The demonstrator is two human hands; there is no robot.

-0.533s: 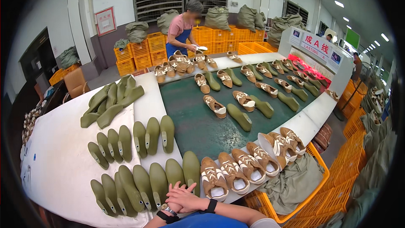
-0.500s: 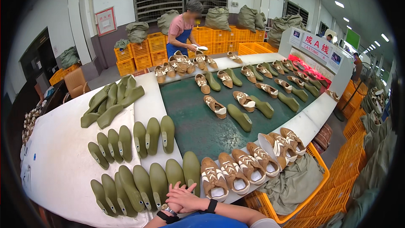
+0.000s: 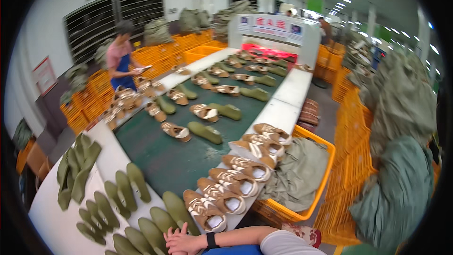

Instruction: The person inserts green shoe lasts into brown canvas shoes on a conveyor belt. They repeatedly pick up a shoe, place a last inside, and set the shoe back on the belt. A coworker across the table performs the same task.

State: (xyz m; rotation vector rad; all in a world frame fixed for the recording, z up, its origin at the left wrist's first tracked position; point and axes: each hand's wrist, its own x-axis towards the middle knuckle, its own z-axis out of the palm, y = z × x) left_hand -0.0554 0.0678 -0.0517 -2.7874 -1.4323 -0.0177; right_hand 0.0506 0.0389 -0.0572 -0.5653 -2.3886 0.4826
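Observation:
At the lower edge, my right hand (image 3: pixel 185 243) lies across my left hand (image 3: pixel 183 228), with its fingers stretched out. My left hand is mostly covered, and only fingertips seem to show beyond the right one. Nothing can be seen held in either. Green shoe lasts (image 3: pixel 179 211) stand in rows right by my hands. To the right of them, a row of brown and white sneakers (image 3: pixel 204 210) lines the table's white edge. More sneakers (image 3: pixel 175 131) and loose lasts (image 3: pixel 205 132) lie on the green conveyor belt (image 3: pixel 146 156).
A co-worker (image 3: pixel 121 59) in a blue apron stands across the belt, holding something light. An orange crate (image 3: pixel 283 215) with grey-green cloth sits at the right table edge. Stacked orange crates (image 3: pixel 347 160) and large sacks (image 3: pixel 396 193) stand farther right. A machine housing (image 3: pixel 271 30) closes the belt's far end.
The view has swung to the right, so the table and belt sit farther left and more sacks show. My hands stay one over the other.

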